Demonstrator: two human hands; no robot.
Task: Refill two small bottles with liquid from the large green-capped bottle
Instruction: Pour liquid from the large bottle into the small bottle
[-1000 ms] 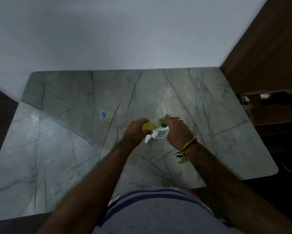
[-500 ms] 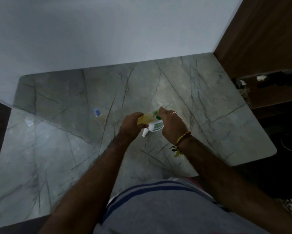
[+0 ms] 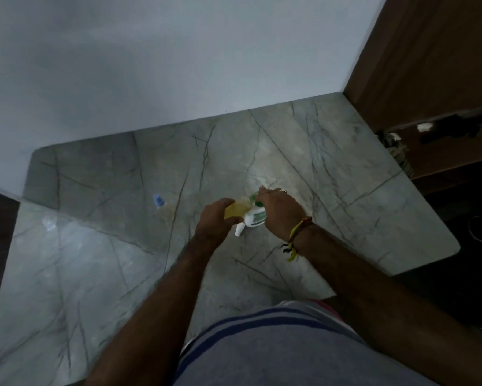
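Note:
My left hand (image 3: 216, 218) is closed around a yellowish translucent bottle (image 3: 235, 210) above the middle of the marble table (image 3: 95, 274). Pressed against it is a white bottle (image 3: 254, 217) with a green label, gripped from the right by my right hand (image 3: 280, 211). Its white nozzle (image 3: 239, 230) points down and to the left, below my left hand. A green part (image 3: 253, 196) shows at my right fingertips; most of it is hidden. A small blue-capped bottle (image 3: 158, 200) stands alone to the left, away from both hands.
The table meets a white wall (image 3: 178, 65) at the back. Past its right edge are a brown wooden panel (image 3: 429, 65) and a dark shelf (image 3: 443, 129) with small items. The near right table corner (image 3: 446, 249) is rounded.
The view has tilted slightly, so the table and hands sit lower and further right in the frame. Both hands keep the same hold on the two bottles.

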